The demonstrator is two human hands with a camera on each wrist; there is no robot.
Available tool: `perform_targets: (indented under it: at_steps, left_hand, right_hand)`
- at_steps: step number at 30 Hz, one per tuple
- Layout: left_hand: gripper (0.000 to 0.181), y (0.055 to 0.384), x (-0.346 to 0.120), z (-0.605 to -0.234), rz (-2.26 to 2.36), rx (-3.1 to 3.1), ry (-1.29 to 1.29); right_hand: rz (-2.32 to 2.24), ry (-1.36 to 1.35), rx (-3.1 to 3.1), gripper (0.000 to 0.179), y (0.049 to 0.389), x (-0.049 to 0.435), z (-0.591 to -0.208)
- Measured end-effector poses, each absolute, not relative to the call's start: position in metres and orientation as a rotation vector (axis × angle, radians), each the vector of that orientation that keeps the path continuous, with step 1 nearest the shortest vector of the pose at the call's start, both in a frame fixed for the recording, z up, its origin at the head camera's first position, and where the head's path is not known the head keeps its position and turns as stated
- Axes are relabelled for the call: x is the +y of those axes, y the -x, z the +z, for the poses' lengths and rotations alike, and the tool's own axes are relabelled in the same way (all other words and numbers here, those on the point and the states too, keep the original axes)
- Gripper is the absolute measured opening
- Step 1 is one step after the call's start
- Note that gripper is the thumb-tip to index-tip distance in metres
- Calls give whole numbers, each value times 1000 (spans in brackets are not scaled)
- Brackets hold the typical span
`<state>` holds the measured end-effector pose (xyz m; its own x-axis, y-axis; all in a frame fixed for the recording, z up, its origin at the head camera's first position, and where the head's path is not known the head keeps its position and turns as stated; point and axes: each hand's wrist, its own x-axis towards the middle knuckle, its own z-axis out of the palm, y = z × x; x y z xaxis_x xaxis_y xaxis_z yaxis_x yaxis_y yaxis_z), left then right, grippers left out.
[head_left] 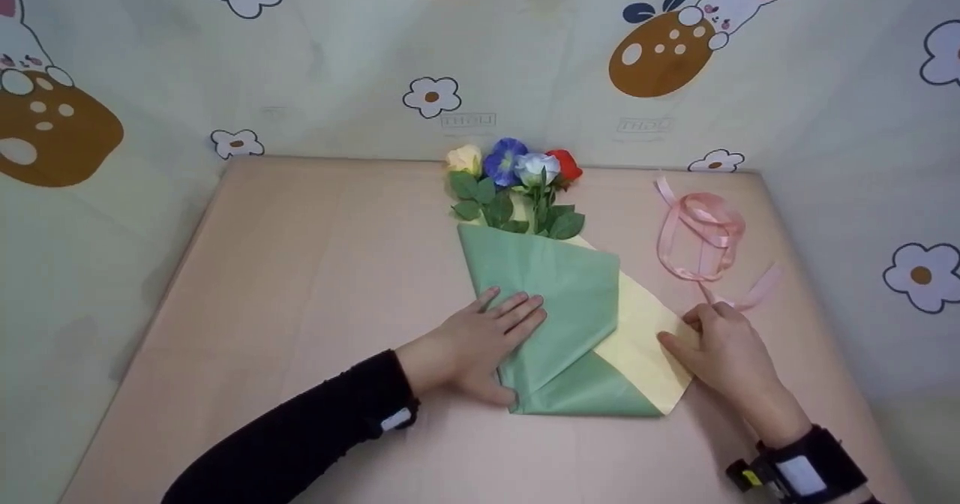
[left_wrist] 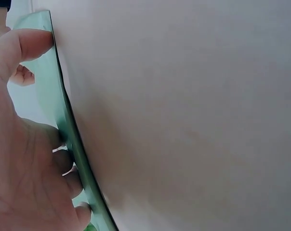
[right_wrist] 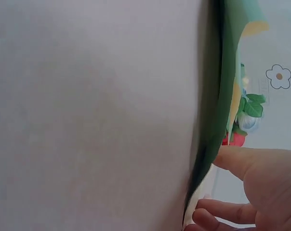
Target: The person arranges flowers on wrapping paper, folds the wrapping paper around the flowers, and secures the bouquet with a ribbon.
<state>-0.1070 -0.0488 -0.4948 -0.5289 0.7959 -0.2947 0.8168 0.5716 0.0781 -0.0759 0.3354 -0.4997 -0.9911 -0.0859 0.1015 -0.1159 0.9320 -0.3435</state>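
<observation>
A bunch of artificial flowers lies in a sheet of wrapping paper (head_left: 559, 279), green outside and pale yellow inside. In the head view a yellow rose (head_left: 463, 160), a blue flower (head_left: 501, 163), a white flower (head_left: 535, 169) and a red flower (head_left: 568, 166) show above its top edge; their stems are hidden. My left hand (head_left: 480, 343) rests with fingers spread on the folded green left side, thumb near the lower corner. My right hand (head_left: 731, 354) pinches the right edge of the sheet, its thumb on the yellow face. The right wrist view shows that edge (right_wrist: 222, 110) lifted and curving.
A loosely coiled pink ribbon (head_left: 705, 219) lies on the table (head_left: 315, 264) beyond my right hand, its tail reaching toward the knuckles. Behind the table hangs a pale cloth (head_left: 345, 61) printed with rabbits and flowers.
</observation>
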Motion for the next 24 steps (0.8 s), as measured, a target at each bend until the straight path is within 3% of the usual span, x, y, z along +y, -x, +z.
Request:
perform_targets:
  at_steps: [9, 16, 20, 24]
  left_hand:
    - [108, 104, -41, -497, -83, 2514, -1306]
    - [88, 97, -36, -496, -97, 2543, -1334]
    - [80, 92, -32, -497, -136, 2539, -1404]
    - [76, 88, -28, -499, -165, 2534, -1438]
  right_hand:
    - [596, -121, -3049, 48, 74, 338, -499]
    - [625, -110, -3054, 67, 75, 336, -499]
    - [534, -347, -2837, 54, 71, 323, -497]
    - [452, -838, -2756, 44, 62, 299, -488]
